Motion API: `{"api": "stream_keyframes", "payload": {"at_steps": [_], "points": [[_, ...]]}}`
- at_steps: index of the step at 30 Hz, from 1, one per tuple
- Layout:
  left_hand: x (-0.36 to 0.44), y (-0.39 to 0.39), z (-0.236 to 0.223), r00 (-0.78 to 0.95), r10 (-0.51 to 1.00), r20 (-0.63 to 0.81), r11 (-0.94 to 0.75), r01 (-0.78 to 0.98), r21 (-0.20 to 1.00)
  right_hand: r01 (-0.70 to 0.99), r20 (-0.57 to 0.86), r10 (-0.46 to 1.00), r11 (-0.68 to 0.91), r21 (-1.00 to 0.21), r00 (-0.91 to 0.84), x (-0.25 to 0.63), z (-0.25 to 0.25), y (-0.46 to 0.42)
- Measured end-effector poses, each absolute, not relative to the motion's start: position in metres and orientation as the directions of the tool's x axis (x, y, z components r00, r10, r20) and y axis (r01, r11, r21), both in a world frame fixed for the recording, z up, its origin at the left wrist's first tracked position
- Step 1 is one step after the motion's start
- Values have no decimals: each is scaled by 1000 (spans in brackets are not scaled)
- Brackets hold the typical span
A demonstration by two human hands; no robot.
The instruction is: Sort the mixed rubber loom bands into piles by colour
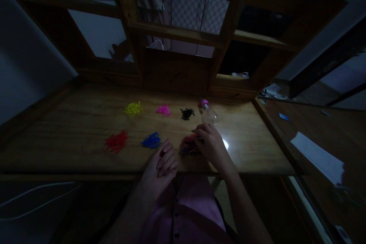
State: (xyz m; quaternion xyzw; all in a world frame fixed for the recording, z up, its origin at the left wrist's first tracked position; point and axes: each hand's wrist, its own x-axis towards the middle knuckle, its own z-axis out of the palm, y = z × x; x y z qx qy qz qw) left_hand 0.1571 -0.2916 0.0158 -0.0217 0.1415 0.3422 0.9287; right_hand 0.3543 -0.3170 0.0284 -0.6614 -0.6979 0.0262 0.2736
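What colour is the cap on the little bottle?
Pink. The bottle's cap shows best in the head view.

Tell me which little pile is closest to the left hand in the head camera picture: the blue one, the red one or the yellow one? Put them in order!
From the left hand:
1. Blue pile of small bands, just up and to its left.
2. Red pile of small bands, farther left in the same front row.
3. Yellow pile of small bands, back row, toward the wooden shelf.
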Motion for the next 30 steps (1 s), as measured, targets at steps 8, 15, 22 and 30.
{"api": "stream_keyframes", "payload": {"at_steps": [8,15,22,30], "points": [[150,-304,8,736,617,-279,782,-615,106,981,119,991,86,-172,-66,339,27,-291],[158,-296,12,707,616,-346,769,-635,73,924,60,994,106,-368,-90,346,23,-283],[166,-293,9,479,649,-591,686,-704,184,858,122,992,74,-508,-14,350,18,-283],[172,-290,10,438,761,-478,567,-807,163,548,153,986,90,-831,70,353,34,-299]]}}
